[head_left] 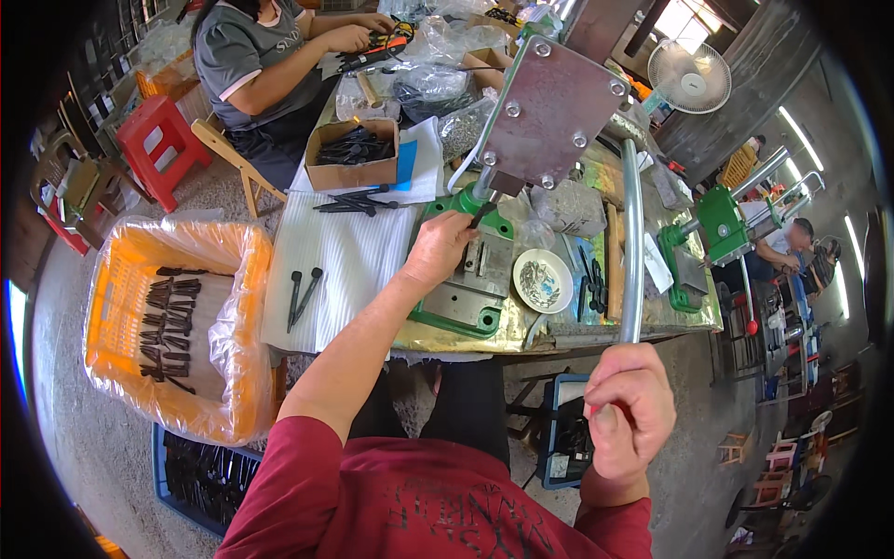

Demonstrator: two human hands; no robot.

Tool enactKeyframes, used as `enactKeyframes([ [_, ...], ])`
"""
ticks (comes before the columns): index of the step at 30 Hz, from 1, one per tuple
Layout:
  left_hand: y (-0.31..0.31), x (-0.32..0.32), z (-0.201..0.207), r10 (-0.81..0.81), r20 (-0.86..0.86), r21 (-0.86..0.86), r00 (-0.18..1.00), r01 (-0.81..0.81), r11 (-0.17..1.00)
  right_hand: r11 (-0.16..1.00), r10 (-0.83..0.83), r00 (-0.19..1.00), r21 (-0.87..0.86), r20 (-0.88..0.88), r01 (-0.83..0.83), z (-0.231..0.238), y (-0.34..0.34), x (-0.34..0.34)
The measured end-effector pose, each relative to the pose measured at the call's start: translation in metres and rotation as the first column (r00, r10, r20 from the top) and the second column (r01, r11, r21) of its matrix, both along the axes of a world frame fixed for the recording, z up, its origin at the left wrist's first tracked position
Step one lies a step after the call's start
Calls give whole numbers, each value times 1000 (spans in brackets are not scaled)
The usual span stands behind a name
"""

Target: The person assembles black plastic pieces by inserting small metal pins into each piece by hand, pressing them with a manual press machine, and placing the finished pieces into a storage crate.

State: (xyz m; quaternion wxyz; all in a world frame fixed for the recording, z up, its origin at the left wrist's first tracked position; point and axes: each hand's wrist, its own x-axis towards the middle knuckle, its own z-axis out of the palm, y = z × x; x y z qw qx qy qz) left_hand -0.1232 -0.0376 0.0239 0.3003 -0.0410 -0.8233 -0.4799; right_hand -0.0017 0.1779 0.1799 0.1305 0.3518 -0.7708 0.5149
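Note:
My left hand [438, 247] reaches over the bed of a green hand press [488, 320], its fingers closed on a small black part [481, 215] just under the press's ram. Most of that part is hidden by the fingers and the ram. My right hand [631, 410] is wrapped round the lower end of the long metal lever [633, 242], out in front of the bench edge. Two slim black pieces with round heads [304, 296] lie on a white foam sheet [345, 247] left of the press. A white bowl of small metal bits [542, 281] sits to its right.
A cardboard box of black parts [354, 177] stands behind the foam sheet. An orange basket lined with plastic [182, 410] holds rows of black pieces. A second green press [722, 233] is at right. Across the bench sits a person [270, 74] handling an orange-and-black tool.

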Motion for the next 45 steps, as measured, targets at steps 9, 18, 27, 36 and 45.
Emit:
enactKeyframes([
  [9, -16, 9, 1, -204, 166, 690, 965, 34, 723, 996, 87, 996, -26, 17, -87, 0, 7, -3],
  [18, -27, 49, 7, -238, 58, 904, 970, 50, 426, 963, 193, 977, -171, -89, -206, -13, 9, -11],
  [27, -43, 73, 10, -221, 48, 892, 974, 57, 448, 832, -184, 980, -543, -72, 116, -76, 8, -28],
  [36, -91, 110, 1, 302, 487, -160, 819, -256, 953, 882, -17, 963, -450, 269, 141, -138, 10, -20],
  [45, -69, 124, -26, 390, 634, -458, 667, -82, 885, 923, 22, 951, -372, 307, 99, -148, -2, -21],
])
